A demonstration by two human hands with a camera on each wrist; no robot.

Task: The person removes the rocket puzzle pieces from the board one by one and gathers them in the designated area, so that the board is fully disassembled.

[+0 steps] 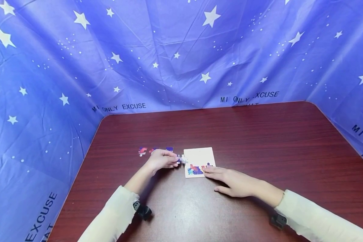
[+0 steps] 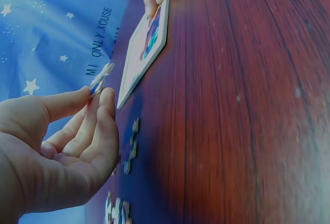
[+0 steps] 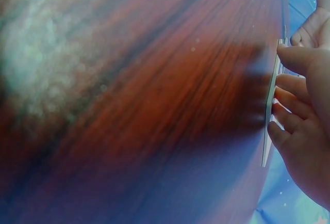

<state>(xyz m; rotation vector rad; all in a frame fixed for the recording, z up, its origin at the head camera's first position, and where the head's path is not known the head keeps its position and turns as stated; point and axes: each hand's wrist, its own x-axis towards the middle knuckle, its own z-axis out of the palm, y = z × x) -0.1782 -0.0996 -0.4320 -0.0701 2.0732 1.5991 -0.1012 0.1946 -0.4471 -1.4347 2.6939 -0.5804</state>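
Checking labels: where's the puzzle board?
In the head view, the puzzle board lies on the table, right of the left hand, the right hand touching its near right corner.

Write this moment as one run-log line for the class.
left hand: pinches puzzle piece | right hand: touches puzzle board | puzzle board: partly filled | loose pieces: on table, left of puzzle board

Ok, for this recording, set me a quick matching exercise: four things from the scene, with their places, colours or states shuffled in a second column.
Things:
1. Left hand
2. Right hand
3. Loose puzzle pieces
4. Cloth backdrop

Places, colours, states:
A. Fingers resting on the pale tray
B. Blue and star-patterned
C. Pinching a single puzzle piece
D. Lying on the table, left of the tray in the head view

Pairs: 1-C, 2-A, 3-D, 4-B
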